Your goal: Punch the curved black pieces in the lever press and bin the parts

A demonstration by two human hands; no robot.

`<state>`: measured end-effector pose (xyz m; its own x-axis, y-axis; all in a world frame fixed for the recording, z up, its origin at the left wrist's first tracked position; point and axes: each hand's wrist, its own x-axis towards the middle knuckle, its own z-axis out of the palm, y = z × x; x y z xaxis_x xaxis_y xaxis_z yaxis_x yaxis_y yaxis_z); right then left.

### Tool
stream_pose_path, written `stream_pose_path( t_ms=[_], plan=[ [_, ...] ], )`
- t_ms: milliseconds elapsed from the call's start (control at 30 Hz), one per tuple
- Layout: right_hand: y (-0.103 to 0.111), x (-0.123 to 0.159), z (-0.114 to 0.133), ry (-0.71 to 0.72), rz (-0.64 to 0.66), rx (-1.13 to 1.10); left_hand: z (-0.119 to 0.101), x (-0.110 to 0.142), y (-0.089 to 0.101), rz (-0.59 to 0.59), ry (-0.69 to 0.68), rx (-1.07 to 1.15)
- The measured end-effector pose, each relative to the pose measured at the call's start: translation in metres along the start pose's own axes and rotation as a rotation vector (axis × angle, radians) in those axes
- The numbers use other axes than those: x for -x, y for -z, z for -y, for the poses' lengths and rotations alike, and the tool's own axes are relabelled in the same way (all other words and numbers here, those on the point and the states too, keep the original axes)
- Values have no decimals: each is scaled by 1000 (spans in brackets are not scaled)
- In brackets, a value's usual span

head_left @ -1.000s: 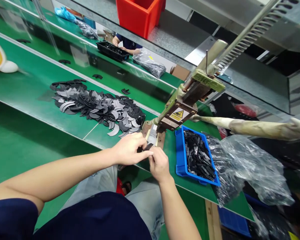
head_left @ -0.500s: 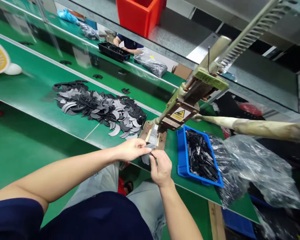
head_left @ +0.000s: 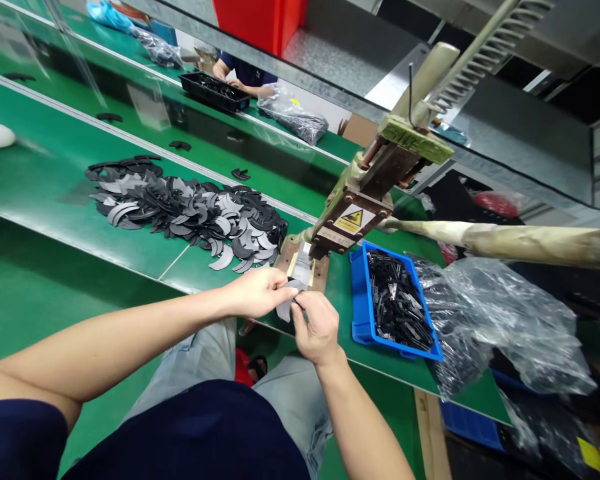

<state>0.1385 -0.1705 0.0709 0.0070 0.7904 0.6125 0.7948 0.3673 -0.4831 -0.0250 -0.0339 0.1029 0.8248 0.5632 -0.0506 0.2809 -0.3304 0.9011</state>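
A curved grey crescent-shaped piece (head_left: 284, 309) is pinched between the thumb and fingers of my left hand (head_left: 260, 292), just in front of the hand press (head_left: 347, 213). My right hand (head_left: 318, 327) meets it from the right, fingers closed at the edge of the piece. A small black part shows at those fingertips, mostly covered by them. Behind both hands lies the base plate (head_left: 320, 272) of the press. To the left, a heap of similar crescent pieces (head_left: 190, 217), grey and black, spreads over the green bench (head_left: 45, 180).
Right of the press stands a blue bin (head_left: 361, 300) of small black parts, with clear plastic bags (head_left: 510, 320) beside it. The press's long handle (head_left: 505, 241) reaches right. Across the line, a co-worker's hands (head_left: 230, 79) are over a black tray (head_left: 193, 85). A red bin (head_left: 260, 27) sits above.
The view has shifted slightly. The crescent piece has turned a little in my fingers, showing a broader grey face. Both hands remain together on it.
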Motion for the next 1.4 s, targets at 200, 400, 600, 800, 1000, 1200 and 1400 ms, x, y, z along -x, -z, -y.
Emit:
stream_pose_path(
  t_ms=[200, 400, 600, 800, 1000, 1200, 1400],
  plan=[
    [-1, 1, -3, -23, -73, -21, -5, -4, 7, -57, -42, 206],
    [6, 3, -8, -25, -66, -24, 9, 0, 5, 262, 53, 531],
    [19, 48, -25, -249, -176, 76, 41, -48, 44, -23, 63, 95],
    [35, 98, -28, -320, -208, 155, 46, -173, 96, -240, -44, -633],
    [62, 106, -20, -399, -263, 301, 31, -267, 116, -288, -37, -688],
    [147, 102, -60, -419, -236, 529, 47, -222, 127, -367, -107, -666],
    [179, 89, -109, -556, 46, 701, 81, -71, 80, -604, -389, -515]
  ],
)
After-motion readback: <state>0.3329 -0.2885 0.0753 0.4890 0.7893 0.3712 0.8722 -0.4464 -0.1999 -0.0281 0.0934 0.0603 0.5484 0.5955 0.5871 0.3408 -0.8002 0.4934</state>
